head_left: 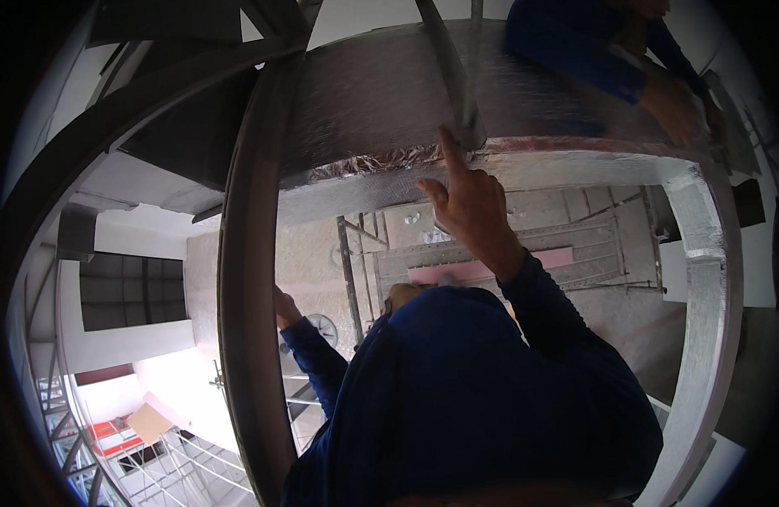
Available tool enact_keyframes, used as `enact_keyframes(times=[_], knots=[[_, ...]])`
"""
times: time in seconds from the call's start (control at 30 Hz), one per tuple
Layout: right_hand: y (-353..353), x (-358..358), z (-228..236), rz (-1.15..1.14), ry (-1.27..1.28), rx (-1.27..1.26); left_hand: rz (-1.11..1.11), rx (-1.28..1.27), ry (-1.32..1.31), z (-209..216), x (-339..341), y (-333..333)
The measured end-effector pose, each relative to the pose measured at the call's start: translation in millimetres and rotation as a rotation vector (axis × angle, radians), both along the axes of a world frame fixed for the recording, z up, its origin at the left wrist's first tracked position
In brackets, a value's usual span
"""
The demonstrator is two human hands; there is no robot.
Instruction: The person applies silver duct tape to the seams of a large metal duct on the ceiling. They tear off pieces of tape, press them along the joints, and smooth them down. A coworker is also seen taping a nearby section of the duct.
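Note:
My right hand [476,211] reaches up to the near edge of a large duct-like body wrapped in dark silvery sheet [364,101]. Its index finger is stretched out and the thumb stands apart, while the other fingers curl in; nothing is held. The fingertip lies close to the foot of a slanting metal bar [444,59], and whether it touches is unclear. Left of it, ragged, fibrous material [373,165] shows along the edge. My left hand [285,308] is at the long upright steel beam [254,253], which hides its fingers.
At the upper right, a co-worker's hands [672,106] in blue sleeves work over the wrapped surface. A silver-wrapped side piece [702,253] curves down on the right. Far below lie a floor with a pink strip [491,265] and scaffold poles [349,279].

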State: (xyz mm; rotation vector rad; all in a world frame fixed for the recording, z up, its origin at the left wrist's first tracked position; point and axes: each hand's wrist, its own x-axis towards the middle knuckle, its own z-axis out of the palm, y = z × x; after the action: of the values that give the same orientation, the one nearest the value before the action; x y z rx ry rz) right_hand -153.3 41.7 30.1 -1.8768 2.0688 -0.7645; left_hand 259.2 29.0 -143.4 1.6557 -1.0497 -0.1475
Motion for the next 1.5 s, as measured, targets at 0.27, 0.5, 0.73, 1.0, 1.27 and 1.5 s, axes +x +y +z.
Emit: enact_keyframes(times=[0.27, 0.5, 0.73, 1.0, 1.27, 1.5], knots=[[-15.8, 32.4, -4.6, 0.143, 0.032, -0.078, 0.006, 0.016, -0.019, -6.9, -1.4, 3.9], [-44.2, 107.6, -16.8, 0.413, 0.042, -0.137, 0.009, 0.056, -0.037, -13.8, 0.9, 2.3], [-69.7, 157.3, -25.4, 0.555, 0.036, -0.183, -0.018, 0.053, -0.137, -32.6, 8.4, 7.1], [-103.9, 207.7, -62.3, 0.664, -0.095, -0.536, 0.022, 0.149, -0.155, -32.8, 4.3, 5.4], [-112.7, 227.3, -73.2, 0.693, -0.131, -0.646, -0.036, 0.143, 0.137, 15.8, -20.6, 12.4], [-82.5, 194.1, -58.3, 0.62, 0.044, -0.376, -0.066, 0.108, 0.148, 39.5, -34.2, 15.8]])
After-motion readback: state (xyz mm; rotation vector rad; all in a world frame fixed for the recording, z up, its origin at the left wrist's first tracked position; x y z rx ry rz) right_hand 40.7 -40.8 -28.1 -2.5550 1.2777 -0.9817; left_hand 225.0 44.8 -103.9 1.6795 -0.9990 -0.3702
